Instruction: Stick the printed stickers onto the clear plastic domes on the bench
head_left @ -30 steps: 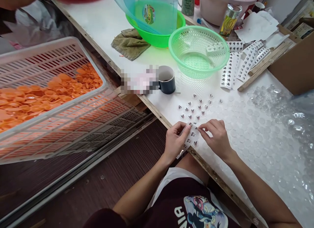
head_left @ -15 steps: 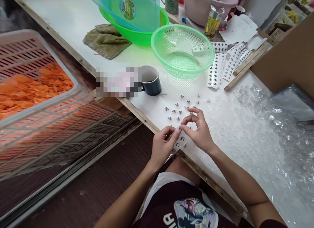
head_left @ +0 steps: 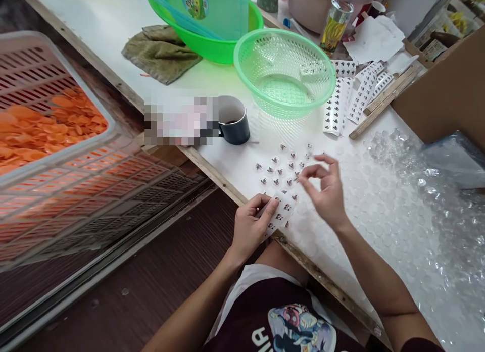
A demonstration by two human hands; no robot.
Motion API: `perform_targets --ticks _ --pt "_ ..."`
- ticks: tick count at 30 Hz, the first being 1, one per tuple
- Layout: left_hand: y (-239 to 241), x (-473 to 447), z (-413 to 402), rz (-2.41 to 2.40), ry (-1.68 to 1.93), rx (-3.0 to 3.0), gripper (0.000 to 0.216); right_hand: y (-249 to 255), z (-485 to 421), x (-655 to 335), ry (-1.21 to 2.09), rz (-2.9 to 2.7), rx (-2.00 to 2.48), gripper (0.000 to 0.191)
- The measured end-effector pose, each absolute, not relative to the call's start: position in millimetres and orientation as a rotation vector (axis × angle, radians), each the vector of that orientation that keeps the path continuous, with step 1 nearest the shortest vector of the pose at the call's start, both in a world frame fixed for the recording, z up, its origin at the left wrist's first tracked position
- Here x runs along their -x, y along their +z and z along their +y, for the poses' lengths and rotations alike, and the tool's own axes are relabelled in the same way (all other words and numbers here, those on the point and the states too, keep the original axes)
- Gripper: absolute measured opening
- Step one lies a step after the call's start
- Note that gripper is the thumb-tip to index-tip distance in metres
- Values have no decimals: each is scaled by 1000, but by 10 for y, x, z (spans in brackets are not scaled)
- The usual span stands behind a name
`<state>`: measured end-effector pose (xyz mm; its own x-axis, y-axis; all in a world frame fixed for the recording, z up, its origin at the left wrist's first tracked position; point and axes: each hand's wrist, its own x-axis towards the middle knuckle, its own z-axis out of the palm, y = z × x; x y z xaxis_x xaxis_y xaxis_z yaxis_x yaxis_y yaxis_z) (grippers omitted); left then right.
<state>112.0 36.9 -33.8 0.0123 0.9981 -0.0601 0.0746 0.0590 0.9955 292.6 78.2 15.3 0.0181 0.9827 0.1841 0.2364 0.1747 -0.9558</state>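
Note:
My left hand (head_left: 250,223) pinches a small sticker sheet (head_left: 282,210) at the near edge of the white table (head_left: 113,23). My right hand (head_left: 325,190) hovers just right of the sheet, thumb and forefinger pinched on a tiny sticker I can barely make out. In front of the hands, several clear round domes with dark stickers (head_left: 282,165) lie in rows on the table. Rows of plain clear domes (head_left: 379,200) spread to the right.
A dark mug (head_left: 233,120) stands left of the domes. Behind are a green mesh basket (head_left: 285,71), a green basin (head_left: 212,39), a folded cloth (head_left: 159,51), sticker strips (head_left: 343,97), a wooden stick (head_left: 382,107). A crate of orange discs (head_left: 45,124) sits left; bubble wrap (head_left: 447,190) right.
My right hand has lifted off the sticker sheet and moved up and right toward the stickered domes. The left hand keeps holding the sheet. The view has shifted slightly.

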Motion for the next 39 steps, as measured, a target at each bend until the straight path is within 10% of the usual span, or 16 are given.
perform_targets --ticks 24,27,39 --pt "-342 -1095 366 1277 1120 -1246 25 -282 1475 -3530 174 -1786 1850 38" --pt "-338 -1098 358 1274 1119 -1245 26 -203 1392 -3589 293 -1643 1794 14" --pt "-340 -1101 373 1288 1122 -1270 26 -198 1345 -3550 968 -1357 1887 19"
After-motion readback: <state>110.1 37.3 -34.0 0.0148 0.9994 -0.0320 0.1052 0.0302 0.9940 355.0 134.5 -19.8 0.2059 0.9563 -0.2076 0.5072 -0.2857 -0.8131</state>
